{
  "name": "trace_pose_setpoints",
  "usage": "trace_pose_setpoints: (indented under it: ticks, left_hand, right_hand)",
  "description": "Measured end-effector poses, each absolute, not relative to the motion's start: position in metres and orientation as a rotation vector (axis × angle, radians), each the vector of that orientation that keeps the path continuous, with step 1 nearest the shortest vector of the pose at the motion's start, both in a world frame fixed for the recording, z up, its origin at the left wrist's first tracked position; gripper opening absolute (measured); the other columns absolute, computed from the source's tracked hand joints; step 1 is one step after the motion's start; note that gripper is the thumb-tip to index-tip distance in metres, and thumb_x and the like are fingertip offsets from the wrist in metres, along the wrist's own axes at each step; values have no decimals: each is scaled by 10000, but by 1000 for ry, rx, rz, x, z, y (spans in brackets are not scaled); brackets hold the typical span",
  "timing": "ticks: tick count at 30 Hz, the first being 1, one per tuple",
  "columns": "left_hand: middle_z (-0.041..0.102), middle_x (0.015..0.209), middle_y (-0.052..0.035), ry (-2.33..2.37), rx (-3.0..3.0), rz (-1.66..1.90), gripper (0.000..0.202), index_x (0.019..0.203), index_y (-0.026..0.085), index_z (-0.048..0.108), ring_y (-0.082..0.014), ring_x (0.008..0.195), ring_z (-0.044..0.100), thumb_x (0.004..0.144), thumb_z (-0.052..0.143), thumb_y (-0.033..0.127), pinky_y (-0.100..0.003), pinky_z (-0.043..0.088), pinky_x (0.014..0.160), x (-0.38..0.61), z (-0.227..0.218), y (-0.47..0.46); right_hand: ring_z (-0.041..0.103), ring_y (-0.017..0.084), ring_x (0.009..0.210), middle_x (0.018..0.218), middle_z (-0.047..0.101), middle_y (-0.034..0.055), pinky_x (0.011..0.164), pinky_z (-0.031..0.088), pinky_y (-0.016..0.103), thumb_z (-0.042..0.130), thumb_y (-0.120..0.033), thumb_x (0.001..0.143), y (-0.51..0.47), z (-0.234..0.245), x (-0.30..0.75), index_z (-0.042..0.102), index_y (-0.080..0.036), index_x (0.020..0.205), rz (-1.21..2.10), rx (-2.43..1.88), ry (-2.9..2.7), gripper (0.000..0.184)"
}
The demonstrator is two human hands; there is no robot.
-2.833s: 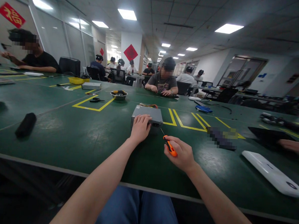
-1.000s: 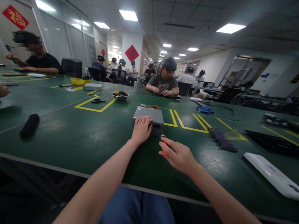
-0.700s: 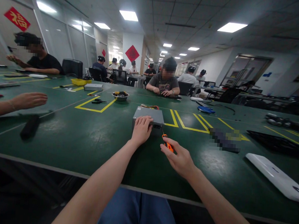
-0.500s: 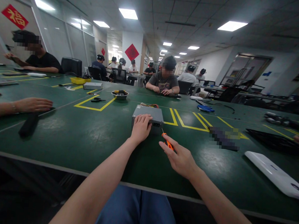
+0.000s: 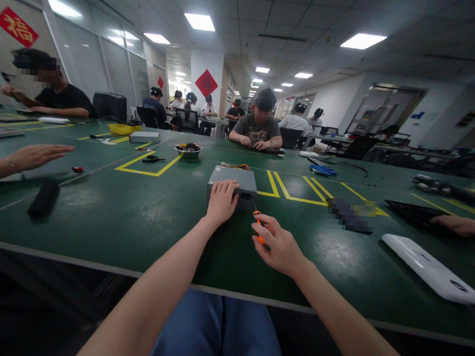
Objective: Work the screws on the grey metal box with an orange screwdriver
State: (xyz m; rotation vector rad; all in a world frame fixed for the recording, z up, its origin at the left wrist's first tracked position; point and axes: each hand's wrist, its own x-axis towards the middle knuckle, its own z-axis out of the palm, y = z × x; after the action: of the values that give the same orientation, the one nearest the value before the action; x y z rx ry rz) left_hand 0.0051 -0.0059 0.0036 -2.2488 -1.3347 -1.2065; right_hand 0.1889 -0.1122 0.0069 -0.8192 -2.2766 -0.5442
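Note:
A grey metal computer power supply unit (image 5: 243, 178) sits on the green table in front of me, its socket side facing me and a bundle of coloured cables (image 5: 234, 166) behind it. My left hand (image 5: 222, 201) grips its near left part, fingers over the top edge. In my right hand (image 5: 277, 243) is a screwdriver with an orange handle (image 5: 260, 234). Its thin shaft points up at the lower right corner of the unit's near face; whether the tip sits in a screw is too small to tell.
A metal bowl (image 5: 188, 150) of small parts stands beyond, left of the unit. To the right lie blue cables (image 5: 322, 170), a blurred-out dark item (image 5: 351, 216) and a white casing (image 5: 430, 267). Co-workers' hands (image 5: 38, 156) reach in at left and right (image 5: 462, 225).
My right fingers have shifted on the screwdriver handle, which stands more upright. At left, a co-worker's hand has lifted, uncovering a small red thing. Another's hand reaches further in at right.

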Motion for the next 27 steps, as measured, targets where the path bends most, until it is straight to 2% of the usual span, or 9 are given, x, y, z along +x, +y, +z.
trace_pose_setpoints:
  ticks: [3,8,12,16,19,23,27]
  left_hand:
    - [542,1215,-33,-1337,-2243,-1210,254,1081,232,485,-191,1165,450,833,446,192,-402,264,1057,5,4,-7]
    - [545,1207,-36,-1321,-2242,-1216,252,1081,225,480,-183,1169,446,834,445,192,-393,259,1061,5,3,-7]
    - [542,1212,-39,-1323,-2237,-1213,251,1084,222,479,-180,1170,446,838,439,192,-389,254,1065,5,3,-7]
    - [543,1210,-41,-1315,-2228,-1218,254,1089,218,479,-184,1169,447,840,436,193,-390,252,1064,6,3,-7]
    - [546,1206,-38,-1315,-2224,-1220,252,1082,219,484,-185,1166,450,836,442,190,-391,255,1063,6,2,-7]
    - [545,1211,-37,-1316,-2219,-1217,258,1085,219,485,-185,1172,446,831,450,186,-391,248,1071,6,2,-6]
    - [544,1213,-42,-1309,-2217,-1221,254,1085,221,484,-189,1174,446,837,438,188,-401,252,1069,7,2,-6]
  right_hand:
    - [599,187,930,1123,541,145,726,528,276,445,-193,877,-111,7,186,480,-157,1115,-578,-783,-2245,243]
    - [603,168,719,853,608,87,621,510,269,580,-292,824,-106,10,185,525,-172,867,-745,-804,-2075,139]
    - [588,148,730,1029,584,114,648,499,272,537,-248,853,-105,7,186,537,-179,903,-747,-828,-2149,85]
    - [591,175,845,1109,535,139,702,500,284,510,-269,859,-109,4,186,533,-168,999,-630,-843,-2282,174]
    - [589,179,898,1177,502,158,714,502,272,464,-225,866,-110,4,185,486,-145,1117,-588,-848,-2315,265]
    - [603,170,852,1085,590,109,726,485,269,519,-238,858,-107,6,185,492,-168,1123,-767,-814,-2166,276]
    - [596,156,738,927,630,74,677,465,274,550,-243,841,-105,6,185,562,-181,931,-909,-858,-2099,111]
